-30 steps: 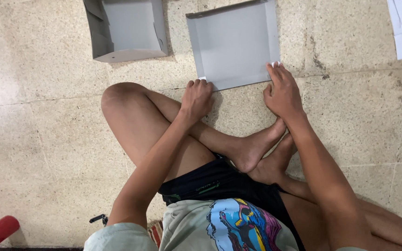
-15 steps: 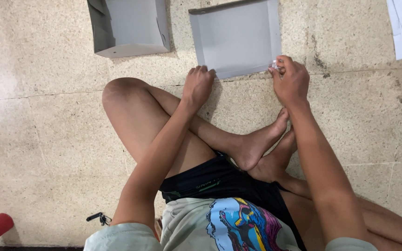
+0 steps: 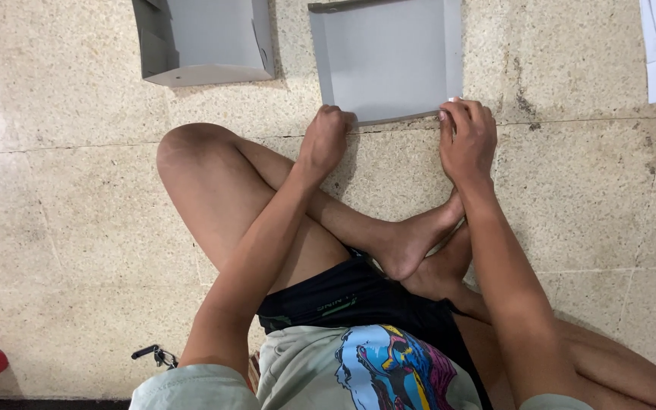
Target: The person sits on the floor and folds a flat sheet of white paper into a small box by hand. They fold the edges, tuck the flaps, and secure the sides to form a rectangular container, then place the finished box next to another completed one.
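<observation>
While I look down at the floor, my left hand (image 3: 325,141) and my right hand (image 3: 468,139) both pinch the near edge of the grey cardboard sheet (image 3: 386,57), which lies flat in the upper middle of the frame. Fingers are curled tight on that edge. I judge the folding is only begun: its side flaps stand a little, the near one not yet. One finished grey box (image 3: 203,38) sits at upper left.
</observation>
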